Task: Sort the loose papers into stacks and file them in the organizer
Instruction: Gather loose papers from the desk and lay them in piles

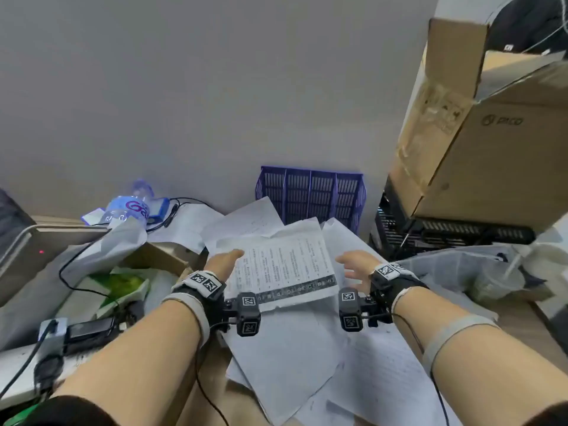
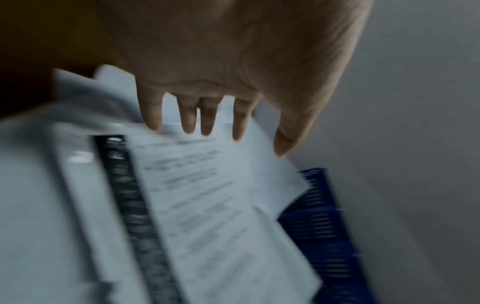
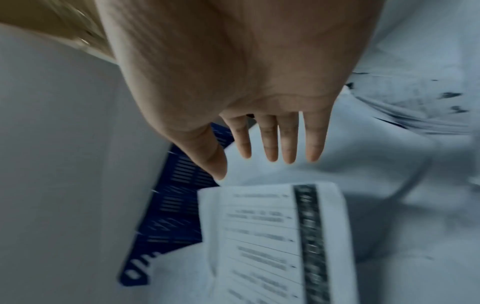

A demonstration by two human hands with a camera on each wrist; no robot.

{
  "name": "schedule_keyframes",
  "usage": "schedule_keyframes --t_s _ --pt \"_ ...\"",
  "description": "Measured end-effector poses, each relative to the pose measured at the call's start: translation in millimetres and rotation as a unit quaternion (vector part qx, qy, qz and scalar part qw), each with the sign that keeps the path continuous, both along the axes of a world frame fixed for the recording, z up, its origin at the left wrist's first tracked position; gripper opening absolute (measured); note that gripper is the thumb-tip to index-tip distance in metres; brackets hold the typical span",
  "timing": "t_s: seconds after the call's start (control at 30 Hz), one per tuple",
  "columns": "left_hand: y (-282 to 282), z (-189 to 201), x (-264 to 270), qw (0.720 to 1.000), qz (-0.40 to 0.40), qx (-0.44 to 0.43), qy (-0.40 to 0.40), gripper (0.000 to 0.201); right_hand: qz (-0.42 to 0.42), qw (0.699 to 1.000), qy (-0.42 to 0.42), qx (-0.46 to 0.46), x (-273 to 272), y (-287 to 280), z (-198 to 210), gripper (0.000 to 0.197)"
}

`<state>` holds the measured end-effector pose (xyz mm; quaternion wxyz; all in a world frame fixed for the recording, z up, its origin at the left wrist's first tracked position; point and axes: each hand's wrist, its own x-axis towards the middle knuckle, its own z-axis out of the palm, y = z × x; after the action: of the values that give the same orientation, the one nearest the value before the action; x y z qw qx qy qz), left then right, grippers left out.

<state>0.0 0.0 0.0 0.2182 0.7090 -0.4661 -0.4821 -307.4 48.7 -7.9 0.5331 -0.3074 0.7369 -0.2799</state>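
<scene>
Two bare forearms reach forward side by side over a spread of loose white paper sheets (image 1: pixel 285 364) on the desk, each wrist strapped with a black camera mount. The left hand (image 1: pixel 222 264) lies at the left edge of a white printed sheet with a dark patterned strip along its near edge (image 1: pixel 285 265); in the left wrist view its fingers (image 2: pixel 188 115) are straight and slightly spread, tips touching that sheet's edge, thumb extended apart. The right hand (image 1: pixel 356 269) sits just right of the same sheet, palm down, fingers (image 3: pixel 288 142) straight and relaxed, gripping nothing; whether it touches the paper cannot be told. Beyond the papers, a purple slotted plastic file organizer (image 1: pixel 310 195) stands against the far grey wall, with a brown cardboard box (image 1: pixel 491 142) to its right.
</scene>
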Motion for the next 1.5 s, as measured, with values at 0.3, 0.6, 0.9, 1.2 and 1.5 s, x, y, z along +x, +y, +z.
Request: schedule_keyframes --t_s 0.3,0.6,0.9,1.2,1.5 --pt "26 -55 15 0.999 0.031 0.041 -0.014 0.039 0.016 0.997 0.041 -0.061 31 11 -45 0.029" --pt "12 -6 -34 0.983 -0.074 -0.170 -0.003 0.034 -0.056 0.997 0.014 -0.049 -21 58 1 0.023" --pt "18 50 -125 0.916 -0.135 -0.372 -0.071 0.025 -0.198 0.977 -0.026 -0.069 -71 118 36 0.024" --pt "38 63 -207 0.876 -0.339 -0.339 0.044 0.022 -0.324 0.939 0.088 -0.077 -122 207 40 0.028" --pt "32 9 -208 0.905 -0.331 -0.256 -0.081 0.017 -0.157 0.966 0.003 0.204 -73 295 -96 0.016"
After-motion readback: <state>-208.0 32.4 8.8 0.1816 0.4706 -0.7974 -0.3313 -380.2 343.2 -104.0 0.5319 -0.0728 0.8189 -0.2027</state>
